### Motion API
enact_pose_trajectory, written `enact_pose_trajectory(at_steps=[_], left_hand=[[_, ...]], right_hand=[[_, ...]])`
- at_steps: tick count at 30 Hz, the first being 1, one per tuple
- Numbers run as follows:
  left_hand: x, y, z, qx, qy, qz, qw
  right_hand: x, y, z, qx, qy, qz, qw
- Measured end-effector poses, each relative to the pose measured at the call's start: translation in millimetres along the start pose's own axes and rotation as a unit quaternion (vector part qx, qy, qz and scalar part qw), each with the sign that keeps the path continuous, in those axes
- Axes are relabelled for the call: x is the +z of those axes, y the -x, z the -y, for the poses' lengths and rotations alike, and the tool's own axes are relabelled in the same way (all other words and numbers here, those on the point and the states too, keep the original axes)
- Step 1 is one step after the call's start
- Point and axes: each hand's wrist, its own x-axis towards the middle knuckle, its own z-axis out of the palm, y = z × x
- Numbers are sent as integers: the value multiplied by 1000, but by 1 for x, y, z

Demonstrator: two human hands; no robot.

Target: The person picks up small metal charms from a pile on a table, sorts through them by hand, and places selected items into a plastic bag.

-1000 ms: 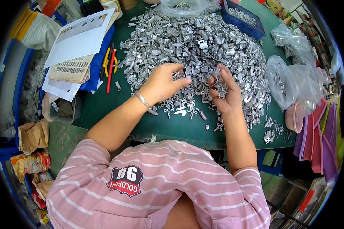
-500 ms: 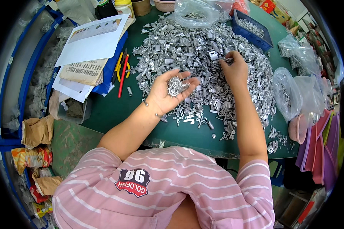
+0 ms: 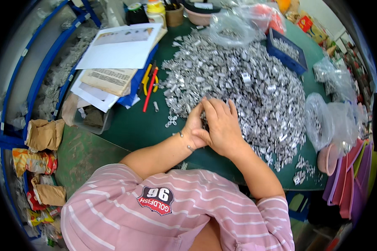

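Observation:
My left hand (image 3: 192,126) is cupped at the near left edge of a wide heap of small silver metal castings (image 3: 234,69). My right hand (image 3: 223,127) is pressed against it from the right, fingers bent over its palm. Between the two hands a few dark grey metal castings (image 3: 205,120) show in a narrow gap; the rest of what they hold is hidden. Left of my left hand, a flower-shaped metal piece (image 3: 171,121) lies on the green table (image 3: 134,130). An open bangle (image 3: 190,147) circles my left wrist.
Papers (image 3: 117,46), a red pencil (image 3: 149,93) and yellow-handled pliers (image 3: 155,85) lie at the left. A blue bin (image 3: 287,53) of castings stands at the far right, near clear plastic bags (image 3: 337,119). A pink bowl (image 3: 329,160) sits by the right edge.
My right hand has come from the heap, down and left, onto my left hand. My left palm, which lay open with metal pieces in it, is now covered. The view has shifted slightly.

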Motion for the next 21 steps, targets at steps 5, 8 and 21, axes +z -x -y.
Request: enact_pose_trajectory(at_steps=[5, 8, 21], left_hand=[[-6, -10, -15, -45, 42, -49, 997], [3, 6, -32, -27, 117, 48, 992], [-7, 35, -52, 27, 164, 104, 981]], right_hand=[[-7, -11, -27, 155, -280, -171, 932], [0, -24, -56, 158, -262, -198, 931], [65, -146, -83, 63, 137, -45, 988]])
